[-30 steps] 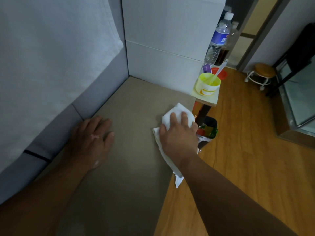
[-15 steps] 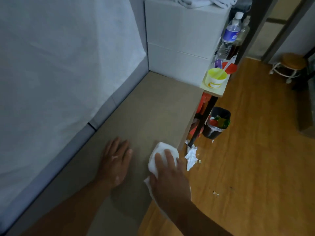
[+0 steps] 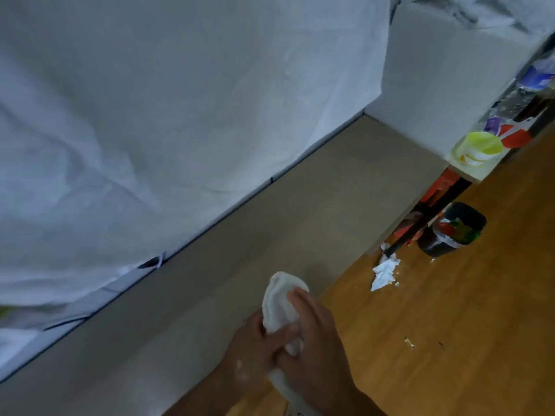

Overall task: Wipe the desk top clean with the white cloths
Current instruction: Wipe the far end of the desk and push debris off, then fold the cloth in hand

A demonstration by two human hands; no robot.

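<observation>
both grips met over the near edge of the tabletop (image 3: pixel 315 205) in the head view, with the white cloth (image 3: pixel 280 298) bunched up between them. left grip (image 3: pixel 255 349) came in from the near left, its fingers (image 3: pixel 280 333) curled round the lower part of the bundle. right grip (image 3: pixel 318 334) came in from the near right and lay over the bundle, its fingers (image 3: pixel 298 298) bent down onto the top of the cloth. the upper end of the cloth stuck out past both grips as a rounded lump towards the far side, while a tail of it hung below the right wrist. whether the bundle touched the tabletop could not be told.

the tabletop ran as a long beige strip from near left to far right. a white sheet (image 3: pixel 150 115) hung along its left side. a white box (image 3: pixel 435 85) stood at the far end, with crumpled fabric on top. just right of the box, on a pale ledge, sat a yellow cup (image 3: pixel 480 147), with something red (image 3: pixel 516 139) and something purple (image 3: pixel 492 124) behind it, all blurred. a bottle with a blue label (image 3: pixel 537 78) stood farther back.

on the wooden floor (image 3: pixel 450 325) to the right, a black bin (image 3: pixel 453 232) with coloured rubbish stood near the table leg. a crumpled white tissue (image 3: pixel 384 271) lay nearer, beside the leg, and a few crumbs (image 3: pixel 408 343) lay apart on the boards.
</observation>
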